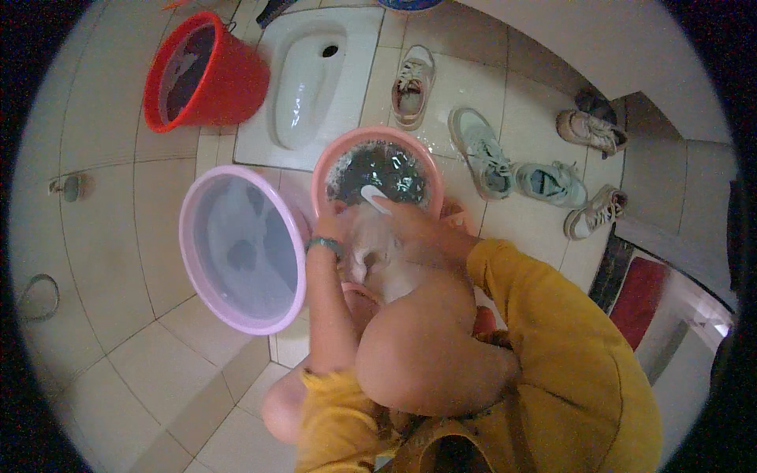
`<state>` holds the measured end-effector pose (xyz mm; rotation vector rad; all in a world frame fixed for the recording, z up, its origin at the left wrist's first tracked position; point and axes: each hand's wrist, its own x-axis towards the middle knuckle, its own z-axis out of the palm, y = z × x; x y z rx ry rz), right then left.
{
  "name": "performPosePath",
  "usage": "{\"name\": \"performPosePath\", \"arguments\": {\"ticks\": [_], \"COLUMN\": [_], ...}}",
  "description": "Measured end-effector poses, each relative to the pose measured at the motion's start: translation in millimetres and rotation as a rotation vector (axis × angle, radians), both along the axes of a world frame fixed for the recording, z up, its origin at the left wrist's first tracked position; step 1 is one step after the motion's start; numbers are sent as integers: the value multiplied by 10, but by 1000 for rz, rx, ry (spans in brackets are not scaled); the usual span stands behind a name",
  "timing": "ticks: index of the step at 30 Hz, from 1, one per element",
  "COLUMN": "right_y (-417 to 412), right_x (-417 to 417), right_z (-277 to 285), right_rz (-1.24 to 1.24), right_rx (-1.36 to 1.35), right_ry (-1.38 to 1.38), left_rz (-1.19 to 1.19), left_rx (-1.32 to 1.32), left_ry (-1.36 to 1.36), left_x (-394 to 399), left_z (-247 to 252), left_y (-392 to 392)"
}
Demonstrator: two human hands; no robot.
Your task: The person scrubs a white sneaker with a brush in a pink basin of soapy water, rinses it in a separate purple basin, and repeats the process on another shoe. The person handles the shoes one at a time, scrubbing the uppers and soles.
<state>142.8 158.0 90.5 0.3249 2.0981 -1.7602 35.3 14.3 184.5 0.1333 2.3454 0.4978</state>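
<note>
My left hand (330, 223), with a green band at its wrist, grips the near side of a wet whitish item (371, 239) over the near rim of a pink basin (319, 177). The item is blurred, so I cannot tell whether it is a shoe or a cloth. My right hand (408, 220) is closed around a white handle with a rounded end (374, 194), perhaps that of a brush; no bristles show. Dark, foamy water (378, 165) fills the basin beyond both hands. Part of the whitish item is hidden by my bent knee.
At the left stand a lilac basin (184, 248) of cloudy water and a red bucket (245, 83). A squat toilet (307, 88) lies beyond. A white sneaker (414, 83), pale green sneakers (479, 148) and other worn sneakers (594, 213) are spread over the wet tiles at the right.
</note>
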Motion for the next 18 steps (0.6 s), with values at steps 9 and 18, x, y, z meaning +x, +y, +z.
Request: {"name": "performPosePath", "arguments": {"ticks": [9, 18], "right_y": [-180, 108], "right_x": [115, -170], "right_z": [-664, 290], "right_rz": [-97, 159], "right_rx": [-179, 287], "right_ry": [130, 229], "left_rz": [-261, 283], "left_rx": [-240, -248], "left_ry": [-336, 69], "left_x": [-59, 778], "left_z": [-805, 117], "left_y": [-162, 101]}}
